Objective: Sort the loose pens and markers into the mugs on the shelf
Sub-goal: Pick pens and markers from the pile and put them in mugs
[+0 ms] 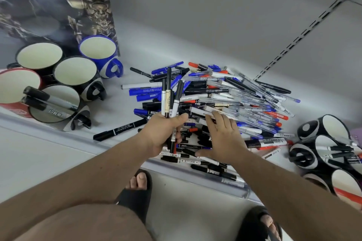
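On the white shelf point(137, 49) we have a big loose pile of pens and markers point(231, 96) lying between the mugs at the left point(76, 72) and the black mugs at the right point(321, 154). Our left hand point(166, 133) has its fingers clenched around a bundle of black markers point(169, 96) held upright, while our right hand point(223, 139) lies with fingers released and flat on the pile. These look light, stiff and smooth, likely to slide, so we judge mid-barrel the best place to take hold.

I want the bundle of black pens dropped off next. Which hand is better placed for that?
Probably the left hand: it already grips the black pens, nearer the left-side mugs. The right hand lies open on the pile.
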### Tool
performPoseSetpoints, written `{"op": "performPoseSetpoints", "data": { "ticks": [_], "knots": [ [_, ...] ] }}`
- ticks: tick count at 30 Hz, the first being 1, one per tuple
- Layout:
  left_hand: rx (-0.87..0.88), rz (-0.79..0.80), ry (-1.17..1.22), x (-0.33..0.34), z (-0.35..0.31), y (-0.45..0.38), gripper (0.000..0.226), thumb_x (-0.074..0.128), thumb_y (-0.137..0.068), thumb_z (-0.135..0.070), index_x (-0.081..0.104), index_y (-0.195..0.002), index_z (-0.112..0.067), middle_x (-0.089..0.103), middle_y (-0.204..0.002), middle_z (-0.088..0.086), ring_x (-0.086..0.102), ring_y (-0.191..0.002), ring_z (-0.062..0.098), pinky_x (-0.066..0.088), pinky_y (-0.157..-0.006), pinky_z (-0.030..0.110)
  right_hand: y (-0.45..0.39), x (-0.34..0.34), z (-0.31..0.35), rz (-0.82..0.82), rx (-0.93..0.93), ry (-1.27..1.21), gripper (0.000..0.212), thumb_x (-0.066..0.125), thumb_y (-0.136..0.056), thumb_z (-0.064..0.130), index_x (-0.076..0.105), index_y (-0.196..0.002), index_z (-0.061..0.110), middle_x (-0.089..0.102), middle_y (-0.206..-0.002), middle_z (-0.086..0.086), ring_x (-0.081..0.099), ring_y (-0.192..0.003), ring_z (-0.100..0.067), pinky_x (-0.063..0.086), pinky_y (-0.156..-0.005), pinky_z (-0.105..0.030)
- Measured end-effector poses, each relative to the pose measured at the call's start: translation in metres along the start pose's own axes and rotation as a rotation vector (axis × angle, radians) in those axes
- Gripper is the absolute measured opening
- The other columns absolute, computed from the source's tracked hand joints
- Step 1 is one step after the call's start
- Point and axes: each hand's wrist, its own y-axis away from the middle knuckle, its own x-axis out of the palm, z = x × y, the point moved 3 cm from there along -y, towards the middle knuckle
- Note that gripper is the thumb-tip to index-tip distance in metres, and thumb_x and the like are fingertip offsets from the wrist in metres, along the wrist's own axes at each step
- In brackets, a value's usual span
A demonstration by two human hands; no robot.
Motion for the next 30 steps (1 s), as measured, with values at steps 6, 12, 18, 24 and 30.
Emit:
{"op": "performPoseSetpoints", "data": {
  "ticks": [6,12,18,24,30],
  "knots": [
    [0.056,0.019,-0.088,0.007,-0.003,0.004,0.037,0.069,-0.09,-0.031,0.053,-0.063,-0.009,0.05,-0.052,0.007,0.049,-0.05,0.024,0.047,-0.07,0.034,0.021,0.027,-0.007,-0.101,-0.003,-0.003,0.083,0.032,-0.084,0.073,0.056,-0.126,0.006,0.06,-0.113,-0.014,0.06,-0.101,-0.035,0.053,-0.082,-0.049],
    [0.04,0.058,-0.097,0.008,-0.001,0.004,0.038,0.075,-0.083,-0.037,0.06,-0.08,-0.003,0.051,-0.058,0.012,0.052,-0.051,0.025,0.047,-0.069,0.033,0.01,0.023,-0.023,-0.041,0.096,-0.114,0.061,0.038,-0.095,0.064,0.044,-0.133,0.017,0.045,-0.141,-0.006,0.044,-0.129,-0.026,0.044,-0.102,-0.038],
    [0.031,0.063,-0.078,0.007,-0.002,0.006,0.021,0.07,-0.09,-0.027,0.065,-0.079,-0.01,0.053,-0.058,0.009,0.05,-0.053,0.025,0.049,-0.057,0.031,0.003,0.006,-0.031,-0.122,0.105,-0.163,0.045,0.042,-0.098,0.056,0.053,-0.114,0.016,0.061,-0.111,-0.002,0.06,-0.096,-0.022,0.043,-0.068,-0.031],
    [-0.041,0.068,0.052,0.007,0.001,0.005,0.012,0.07,-0.09,-0.019,0.067,-0.087,-0.008,0.069,-0.079,0.009,0.067,-0.073,0.023,0.051,-0.061,0.034,0.014,-0.034,-0.035,-0.378,0.675,-1.184,0.04,0.051,-0.097,0.05,0.055,-0.091,0.011,0.054,-0.065,-0.002,0.051,-0.058,-0.021,0.045,-0.052,-0.034],
    [-0.093,0.171,-0.016,0.025,-0.002,0.006,0.024,0.071,-0.089,-0.027,0.069,-0.102,-0.007,0.074,-0.096,0.01,0.07,-0.089,0.025,0.056,-0.068,0.036,0.021,-0.074,0.029,-0.239,0.759,-1.976,0.04,0.055,-0.095,0.049,0.057,-0.095,0.009,0.061,-0.08,-0.003,0.064,-0.062,-0.014,0.051,-0.049,-0.027]
  ]
}}
